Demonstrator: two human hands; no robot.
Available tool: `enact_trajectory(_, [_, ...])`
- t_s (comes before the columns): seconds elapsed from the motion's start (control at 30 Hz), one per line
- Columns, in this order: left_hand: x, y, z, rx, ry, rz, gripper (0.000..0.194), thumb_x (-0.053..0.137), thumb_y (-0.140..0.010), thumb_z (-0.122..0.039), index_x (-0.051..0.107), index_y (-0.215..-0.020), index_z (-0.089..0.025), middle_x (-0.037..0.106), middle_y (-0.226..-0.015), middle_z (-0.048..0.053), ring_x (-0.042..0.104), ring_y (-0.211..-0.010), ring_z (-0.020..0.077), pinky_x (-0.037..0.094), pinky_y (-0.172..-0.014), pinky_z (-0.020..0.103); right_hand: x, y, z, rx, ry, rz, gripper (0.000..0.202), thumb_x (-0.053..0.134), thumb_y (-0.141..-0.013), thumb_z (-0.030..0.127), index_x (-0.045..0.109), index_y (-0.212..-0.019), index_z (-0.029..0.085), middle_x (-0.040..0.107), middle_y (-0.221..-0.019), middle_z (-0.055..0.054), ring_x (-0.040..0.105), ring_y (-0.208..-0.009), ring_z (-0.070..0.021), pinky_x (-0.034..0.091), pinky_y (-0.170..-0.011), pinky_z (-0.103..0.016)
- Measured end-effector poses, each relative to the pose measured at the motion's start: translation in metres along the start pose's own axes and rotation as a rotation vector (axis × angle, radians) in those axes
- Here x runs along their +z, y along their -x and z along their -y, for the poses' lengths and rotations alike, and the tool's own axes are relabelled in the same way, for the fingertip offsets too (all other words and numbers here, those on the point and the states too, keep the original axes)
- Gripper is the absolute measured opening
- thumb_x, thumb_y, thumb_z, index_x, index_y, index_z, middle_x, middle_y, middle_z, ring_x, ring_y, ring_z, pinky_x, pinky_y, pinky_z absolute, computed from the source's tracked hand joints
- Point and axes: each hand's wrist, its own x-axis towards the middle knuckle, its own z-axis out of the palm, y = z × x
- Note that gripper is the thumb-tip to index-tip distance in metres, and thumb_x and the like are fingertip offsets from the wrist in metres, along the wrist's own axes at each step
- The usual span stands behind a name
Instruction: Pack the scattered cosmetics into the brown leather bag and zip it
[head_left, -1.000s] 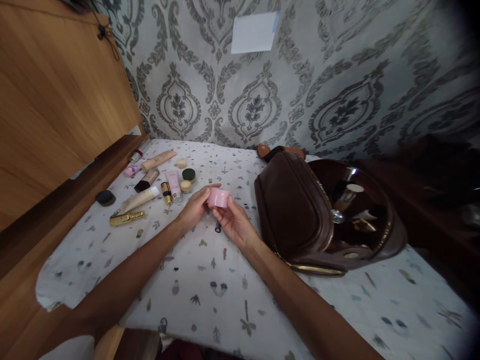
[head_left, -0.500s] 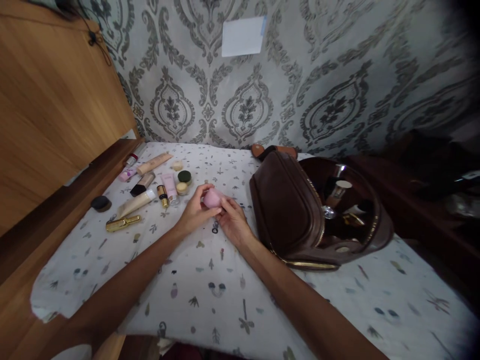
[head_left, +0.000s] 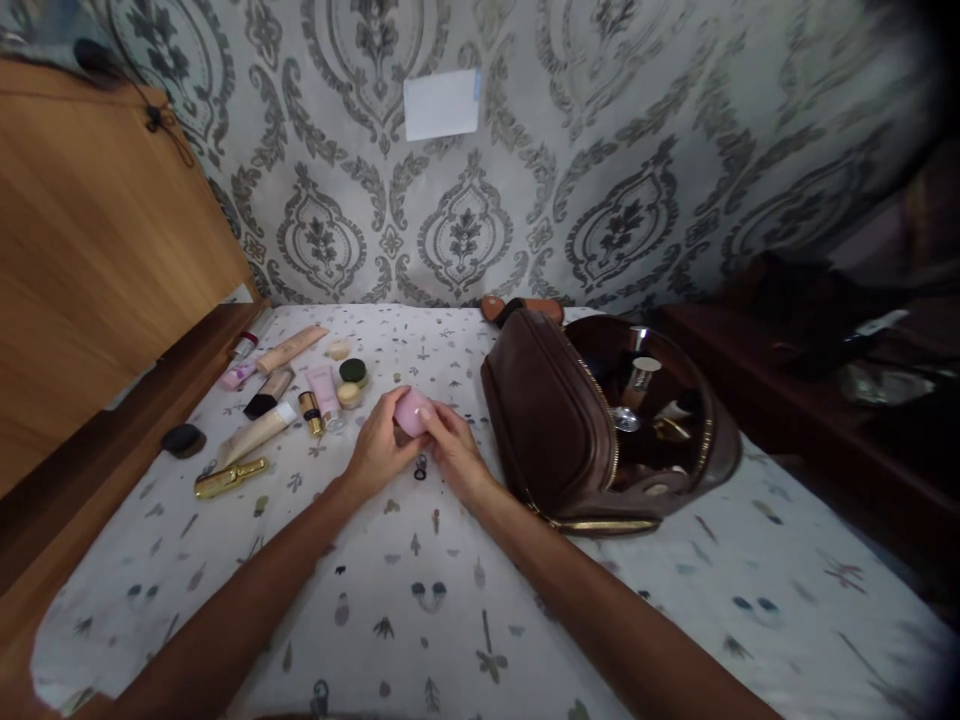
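Between my two hands is a small pink rounded cosmetic item, held just above the patterned cloth; its exact kind is hard to make out. My left hand curls around its left side. Thumb and fingers of my right hand grip its right side. Left of my hands lie a pink tube, a small black-and-gold bottle, a dark-lidded jar and a pale yellow jar. To the right, a brown leather cosmetic bag sits unzipped, with several cosmetics inside, among them a bottle.
Further left lie a gold tube, a cream tube, a beige tube and a round black item. A brown case lies behind the bag. A wooden panel borders the left, a patterned wall the back.
The view has shifted, so the bag and wall sit further left in it. Both hands still hold the pink item, which has turned slightly, with the right thumb now over its front.
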Motion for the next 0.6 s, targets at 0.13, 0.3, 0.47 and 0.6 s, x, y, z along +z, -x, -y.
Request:
enact_trajectory(0.13, [-0.002, 0.002, 0.003, 0.062, -0.086, -0.006, 0.057, 0.07, -0.079, -0.033, 0.048, -0.131, -0.021, 0.06, -0.128, 0.012, 0.059, -0.119, 0.0303, 0.046, -0.102, 0.045, -0.001, -0.003, 0.004, -0.107, 0.264, -0.087, 0.041, 0.077, -0.072, 0.044, 0.068, -0.106, 0.022, 0.069, -0.11, -0.006, 0.063, -0.102, -0.0226, 0.05, -0.094, -0.037])
enact_trajectory(0.3, [-0.005, 0.002, 0.005, 0.154, -0.18, -0.032, 0.057, 0.067, -0.082, -0.038, 0.046, -0.133, -0.022, 0.06, -0.126, 0.012, 0.061, -0.114, 0.0311, 0.05, -0.096, 0.046, 0.001, -0.003, 0.027, -0.188, 0.646, -0.098, 0.061, 0.08, -0.068, 0.036, 0.063, -0.125, 0.021, 0.063, -0.113, -0.009, 0.059, -0.102, -0.0254, 0.05, -0.093, -0.042])
enact_trajectory(0.47, [-0.004, 0.01, 0.003, 0.168, -0.203, -0.051, 0.068, 0.068, -0.08, -0.05, 0.043, -0.137, -0.023, 0.058, -0.126, 0.013, 0.061, -0.112, 0.0331, 0.052, -0.093, 0.049, 0.007, 0.023, 0.083, -0.174, 1.0, 0.085, 0.054, 0.082, -0.068, 0.033, 0.068, -0.119, 0.02, 0.058, -0.099, -0.007, 0.059, -0.093, -0.0249, 0.053, -0.083, -0.039])
enact_trajectory(0.6, [-0.002, 0.015, 0.007, 0.075, -0.194, 0.058, 0.076, 0.064, -0.079, -0.062, 0.043, -0.139, -0.02, 0.057, -0.131, 0.017, 0.061, -0.111, 0.0354, 0.053, -0.093, 0.053, 0.003, 0.045, 0.136, -0.174, 1.03, 0.216, 0.056, 0.081, -0.07, 0.036, 0.066, -0.122, 0.021, 0.058, -0.102, -0.005, 0.06, -0.093, -0.0223, 0.052, -0.082, -0.034])
